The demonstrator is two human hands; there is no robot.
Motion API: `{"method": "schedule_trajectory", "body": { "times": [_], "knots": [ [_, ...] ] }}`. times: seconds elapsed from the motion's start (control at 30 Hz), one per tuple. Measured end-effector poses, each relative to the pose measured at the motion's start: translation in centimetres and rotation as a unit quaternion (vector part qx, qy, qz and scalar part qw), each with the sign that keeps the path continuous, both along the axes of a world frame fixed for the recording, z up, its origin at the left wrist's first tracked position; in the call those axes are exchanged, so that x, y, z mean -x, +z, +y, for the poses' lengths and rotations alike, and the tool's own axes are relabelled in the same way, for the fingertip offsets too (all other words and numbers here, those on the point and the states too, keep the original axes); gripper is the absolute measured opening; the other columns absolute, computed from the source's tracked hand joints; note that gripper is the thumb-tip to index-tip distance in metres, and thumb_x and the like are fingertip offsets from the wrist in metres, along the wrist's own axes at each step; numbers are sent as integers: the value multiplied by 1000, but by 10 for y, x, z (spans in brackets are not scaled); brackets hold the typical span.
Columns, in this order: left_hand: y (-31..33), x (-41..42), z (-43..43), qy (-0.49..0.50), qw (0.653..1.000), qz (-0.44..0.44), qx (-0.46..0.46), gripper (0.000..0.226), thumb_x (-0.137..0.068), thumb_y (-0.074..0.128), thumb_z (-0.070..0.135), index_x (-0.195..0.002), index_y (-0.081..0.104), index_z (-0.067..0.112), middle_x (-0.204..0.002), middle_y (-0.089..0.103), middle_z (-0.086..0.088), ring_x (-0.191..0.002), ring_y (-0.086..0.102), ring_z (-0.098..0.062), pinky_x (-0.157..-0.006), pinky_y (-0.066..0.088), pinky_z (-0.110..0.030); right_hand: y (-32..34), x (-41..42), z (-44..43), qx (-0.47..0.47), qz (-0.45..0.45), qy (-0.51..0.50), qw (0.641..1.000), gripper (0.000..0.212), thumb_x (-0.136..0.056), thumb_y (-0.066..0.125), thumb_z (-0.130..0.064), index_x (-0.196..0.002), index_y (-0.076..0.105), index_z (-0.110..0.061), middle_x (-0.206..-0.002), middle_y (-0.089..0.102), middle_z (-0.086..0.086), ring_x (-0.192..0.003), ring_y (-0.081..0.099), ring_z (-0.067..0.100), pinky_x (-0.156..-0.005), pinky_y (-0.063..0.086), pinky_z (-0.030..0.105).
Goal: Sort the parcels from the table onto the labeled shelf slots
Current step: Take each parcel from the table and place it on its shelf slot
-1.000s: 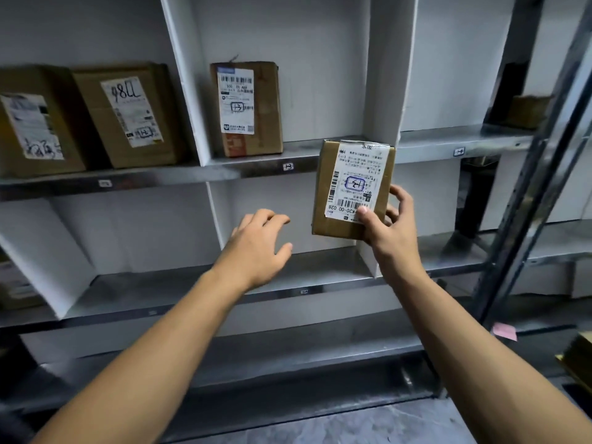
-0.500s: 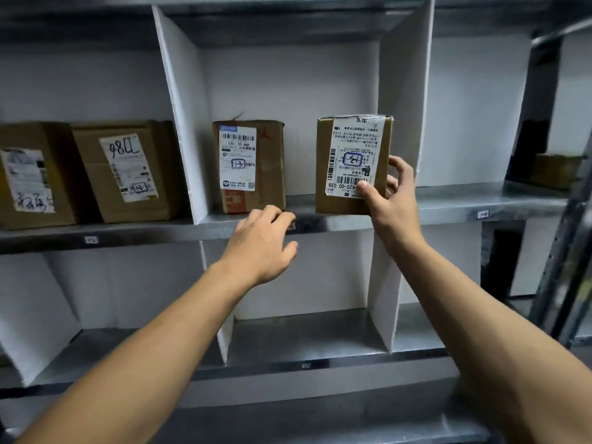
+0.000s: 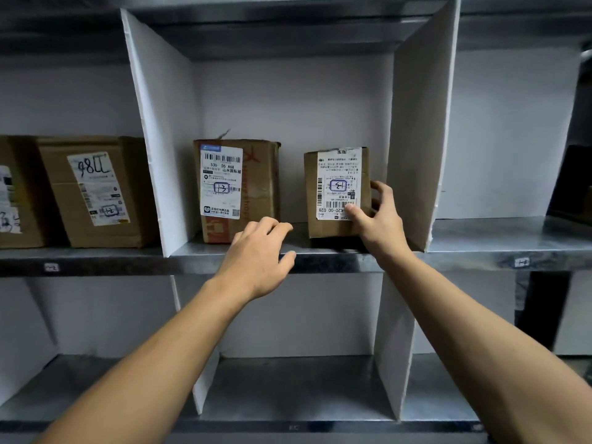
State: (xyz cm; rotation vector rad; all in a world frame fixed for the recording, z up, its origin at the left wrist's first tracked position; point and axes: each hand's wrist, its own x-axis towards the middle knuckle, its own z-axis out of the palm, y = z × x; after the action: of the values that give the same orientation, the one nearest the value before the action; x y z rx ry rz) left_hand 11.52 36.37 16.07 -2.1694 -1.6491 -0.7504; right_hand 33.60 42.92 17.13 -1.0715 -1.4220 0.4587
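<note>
Gripping the small parcel (image 3: 336, 190) with my right hand (image 3: 381, 225), thumb on the lower corner of its white label, fingers (image 3: 382, 190) curled round its right side. It stands upright in the middle slot of the shelf (image 3: 336, 262), close to the white divider (image 3: 416, 139), with a dark shadow beneath it; I can't tell whether it sits flat. A bigger labelled parcel (image 3: 237, 187) stands to its left, a gap between them. My left hand (image 3: 259, 257) hovers at the shelf edge, fingers loosely curled, holding nothing.
</note>
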Motion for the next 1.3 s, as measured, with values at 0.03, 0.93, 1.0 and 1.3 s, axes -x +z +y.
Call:
{"method": "schedule_trajectory", "body": {
  "times": [0.03, 0.93, 1.0, 1.3],
  "knots": [
    [-1, -1, 3, 0, 1000, -5, -3, 48, -95, 49, 40, -140, 43, 24, -136, 44, 5, -124, 40, -20, -103, 35, -38, 1, -1, 4, 3, -6, 3, 1000, 62, -91, 70, -35, -144, 37, -30, -120, 57, -9, -113, 60, 17, -103, 49, 42],
    [-25, -2, -7, -45, 995, -84, -28, 46, -92, 55, 35, -136, 49, 22, -131, 50, 2, -120, 45, -20, -105, 37, -39, -5, 8, -18, 12, -81, -92, 992, 67, -92, 71, -33, -149, 37, -17, -142, 50, 10, -129, 49, 24, -103, 37, 29],
    [-27, 4, -15, -46, 996, -74, -22, 46, -93, 55, 36, -136, 48, 22, -132, 50, 2, -119, 45, -20, -104, 37, -38, -18, 14, -33, -23, -86, -92, 992, 56, -94, 67, -32, -143, 45, -16, -137, 51, 8, -125, 50, 21, -104, 37, 26],
    [-60, 29, -63, -57, 997, -44, 33, 52, -93, 54, 36, -142, 43, 22, -138, 48, -2, -124, 44, -24, -105, 35, -41, -93, 30, -113, -61, -331, -135, 932, 45, -96, 61, -36, -134, 54, -14, -134, 55, 11, -119, 50, 30, -99, 46, 41]
  ]
}}
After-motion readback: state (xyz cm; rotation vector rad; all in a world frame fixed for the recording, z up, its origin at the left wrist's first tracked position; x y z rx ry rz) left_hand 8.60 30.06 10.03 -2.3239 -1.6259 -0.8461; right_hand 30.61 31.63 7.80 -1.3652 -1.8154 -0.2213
